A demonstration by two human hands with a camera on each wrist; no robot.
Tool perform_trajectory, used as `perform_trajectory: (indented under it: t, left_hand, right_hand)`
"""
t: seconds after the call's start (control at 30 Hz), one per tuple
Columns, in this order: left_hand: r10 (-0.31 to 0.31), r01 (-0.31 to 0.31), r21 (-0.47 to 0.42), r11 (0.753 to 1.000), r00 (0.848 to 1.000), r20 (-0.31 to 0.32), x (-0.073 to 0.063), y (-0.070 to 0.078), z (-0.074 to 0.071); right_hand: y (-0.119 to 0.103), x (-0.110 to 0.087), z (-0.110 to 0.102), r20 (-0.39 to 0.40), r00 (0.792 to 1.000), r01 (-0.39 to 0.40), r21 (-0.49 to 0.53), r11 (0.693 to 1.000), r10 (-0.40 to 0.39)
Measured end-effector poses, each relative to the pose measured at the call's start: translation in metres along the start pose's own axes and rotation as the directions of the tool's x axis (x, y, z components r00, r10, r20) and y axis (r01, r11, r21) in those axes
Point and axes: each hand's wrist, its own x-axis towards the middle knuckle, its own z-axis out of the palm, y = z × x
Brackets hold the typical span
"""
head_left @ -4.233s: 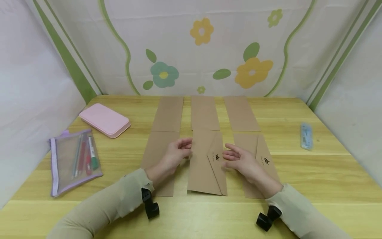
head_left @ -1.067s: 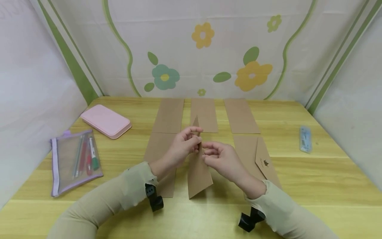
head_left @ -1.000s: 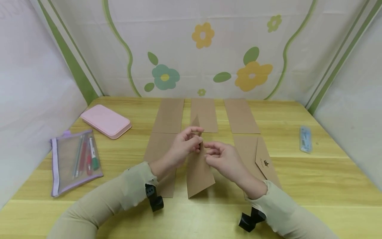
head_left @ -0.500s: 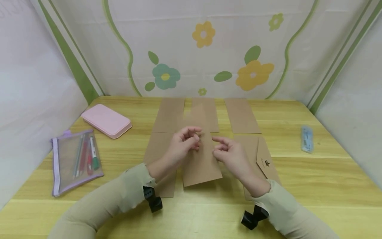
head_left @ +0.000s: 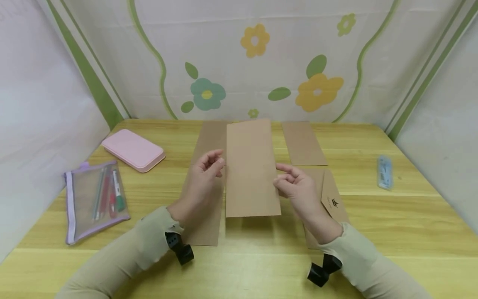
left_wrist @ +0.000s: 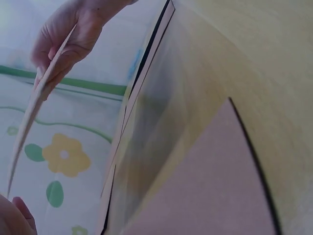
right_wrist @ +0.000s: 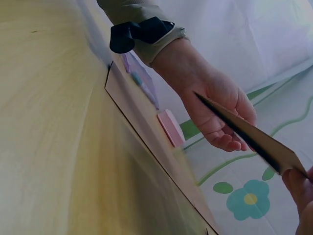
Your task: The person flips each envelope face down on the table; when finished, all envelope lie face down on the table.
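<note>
A brown kraft envelope (head_left: 252, 178) is held up above the table in the head view, its plain side showing and its shadow below. My right hand (head_left: 302, 193) pinches its right edge between thumb and fingers. Beside the opposite edge is my left hand (head_left: 199, 178), fingers loosely bent and a small gap from the paper. The right wrist view has the envelope (right_wrist: 249, 134) nearly edge-on, with the left hand (right_wrist: 212, 107) behind it holding nothing. Another envelope (head_left: 332, 195) with a flap and black crown print lies under the right forearm.
More brown envelopes lie flat: one at the back right (head_left: 304, 143), one at the back left (head_left: 210, 139), one under the left hand (head_left: 209, 220). A pink case (head_left: 132, 149) and a mesh pouch of pens (head_left: 84, 195) are at left. A small blue packet (head_left: 384, 172) lies at right.
The middle envelope was lifted from the table, turned on edge, then swung so its plain side faces me. The left hand has let go and moved left; the right hand holds the right edge.
</note>
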Motion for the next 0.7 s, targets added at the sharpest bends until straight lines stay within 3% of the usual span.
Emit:
perform_trajectory:
  t: [0.17, 0.37, 0.57, 0.7]
  left_hand:
    - [-0.042, 0.045, -0.054, 0.998, 0.998, 0.049, -0.001, -0.004, 0.001]
    - [-0.056, 0.061, -0.086, 0.994, 0.996, 0.063, -0.002, -0.009, 0.004]
    - [-0.072, 0.082, -0.070, 0.994, 0.987, 0.143, -0.004, -0.012, 0.000]
    - [-0.095, 0.089, 0.036, 0.995, 0.968, 0.234, -0.005, -0.014, -0.006]
  right_hand:
    - [0.005, 0.002, 0.001, -0.016, 1.000, 0.006, 0.121, 0.993, -0.004]
    - [0.010, 0.004, -0.002, -0.020, 0.999, -0.025, 0.150, 0.988, 0.029]
    - [0.014, 0.006, -0.012, 0.056, 0.998, -0.019, 0.018, 1.000, 0.018]
    - [0.018, 0.009, -0.021, 0.164, 0.986, -0.019, -0.095, 0.995, 0.034]
